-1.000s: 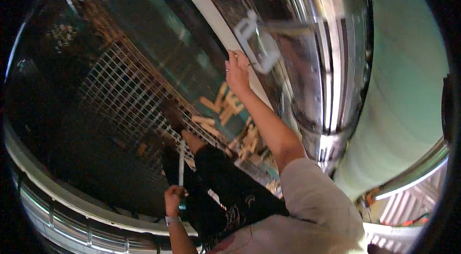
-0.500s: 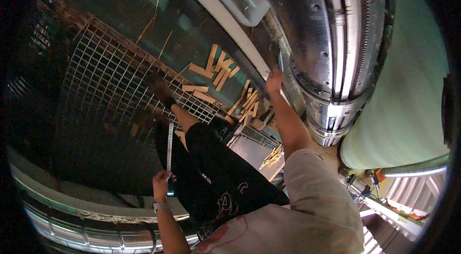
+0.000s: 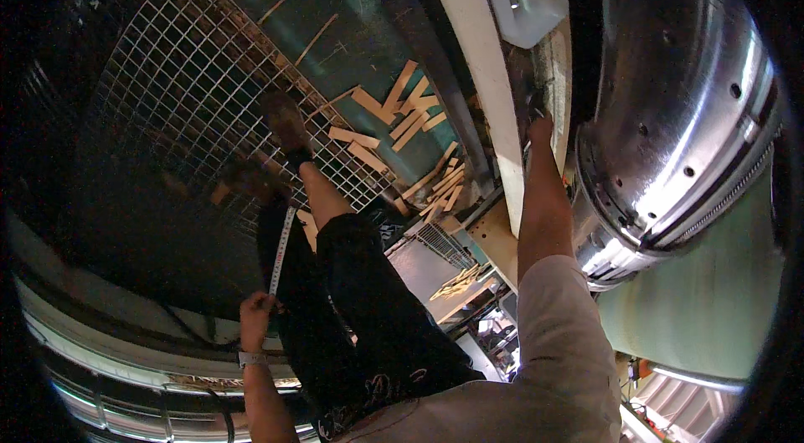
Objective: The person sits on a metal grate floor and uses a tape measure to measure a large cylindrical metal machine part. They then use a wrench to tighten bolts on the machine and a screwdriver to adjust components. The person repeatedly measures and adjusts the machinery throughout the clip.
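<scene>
White, slender, marked measuring tape [image 3: 282, 252], pinched in the left grip [image 3: 255, 309]; right grip [image 3: 541, 128] can't be told.

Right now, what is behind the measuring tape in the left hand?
Behind the measuring tape, a black trouser leg shows; what the tape itself covers cannot be seen.
</scene>
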{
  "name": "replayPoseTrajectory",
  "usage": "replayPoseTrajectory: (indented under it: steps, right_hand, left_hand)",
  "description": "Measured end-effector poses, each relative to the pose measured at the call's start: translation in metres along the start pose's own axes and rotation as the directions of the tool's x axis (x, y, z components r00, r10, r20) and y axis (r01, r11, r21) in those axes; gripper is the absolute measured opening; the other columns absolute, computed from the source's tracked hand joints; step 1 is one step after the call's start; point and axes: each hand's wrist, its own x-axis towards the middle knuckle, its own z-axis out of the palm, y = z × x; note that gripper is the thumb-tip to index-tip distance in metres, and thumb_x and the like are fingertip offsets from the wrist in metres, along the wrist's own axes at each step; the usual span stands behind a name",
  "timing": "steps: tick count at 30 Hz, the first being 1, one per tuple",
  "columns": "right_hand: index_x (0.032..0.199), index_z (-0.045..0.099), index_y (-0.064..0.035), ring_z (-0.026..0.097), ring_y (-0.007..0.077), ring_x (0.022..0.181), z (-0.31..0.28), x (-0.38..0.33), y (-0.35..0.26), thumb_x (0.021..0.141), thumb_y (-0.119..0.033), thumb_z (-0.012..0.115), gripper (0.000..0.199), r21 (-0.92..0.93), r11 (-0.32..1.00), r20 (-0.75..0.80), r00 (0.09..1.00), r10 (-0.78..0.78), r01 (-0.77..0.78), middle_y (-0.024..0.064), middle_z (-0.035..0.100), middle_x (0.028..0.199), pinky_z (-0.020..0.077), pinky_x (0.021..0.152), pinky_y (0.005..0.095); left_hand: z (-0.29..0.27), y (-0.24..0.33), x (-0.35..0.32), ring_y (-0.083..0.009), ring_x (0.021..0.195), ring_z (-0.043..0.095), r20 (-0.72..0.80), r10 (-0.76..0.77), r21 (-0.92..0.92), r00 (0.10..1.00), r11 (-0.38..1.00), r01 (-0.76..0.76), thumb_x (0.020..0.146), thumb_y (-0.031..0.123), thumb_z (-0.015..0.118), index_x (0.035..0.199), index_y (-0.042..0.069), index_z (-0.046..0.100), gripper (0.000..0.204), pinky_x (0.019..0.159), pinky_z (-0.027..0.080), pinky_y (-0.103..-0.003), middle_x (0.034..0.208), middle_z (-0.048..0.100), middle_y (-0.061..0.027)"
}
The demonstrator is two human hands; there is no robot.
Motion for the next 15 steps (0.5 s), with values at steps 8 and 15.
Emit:
replayPoseTrajectory:
  steps: [8,15]
  right_hand:
    - [0.104,0.051,-0.0022,0.055,0.0274,0.08,-0.027,0.004,0.033,0.085,-0.014,0.047,0.022,-0.07,0.997,0.087,0.996,0.018,-0.012,0.014,0.058,0.092,0.0449,0.072,0.0399]
    - [0.104,0.051,-0.0015,0.057,0.0345,0.083,-0.037,-0.016,-0.027,0.082,-0.013,0.053,0.025,-0.36,0.929,0.116,0.992,-0.041,0.08,0.0178,0.059,0.09,0.0445,0.072,0.0434]
  left_hand:
    - [0.028,-0.001,0.02,-0.0136,0.063,0.058,-0.023,0.088,-0.126,0.996,0.988,-0.091,0.086,0.007,0.056,0.077,-0.002,0.058,0.013,0.057,0.045,-0.028,0.068,0.061,-0.0092]
    - [0.036,0.041,0.025,-0.0143,0.063,0.058,-0.002,-0.152,-0.26,0.988,0.954,0.147,0.086,0.004,0.056,0.078,-0.003,0.058,0.011,0.057,0.047,-0.028,0.072,0.06,-0.0084]
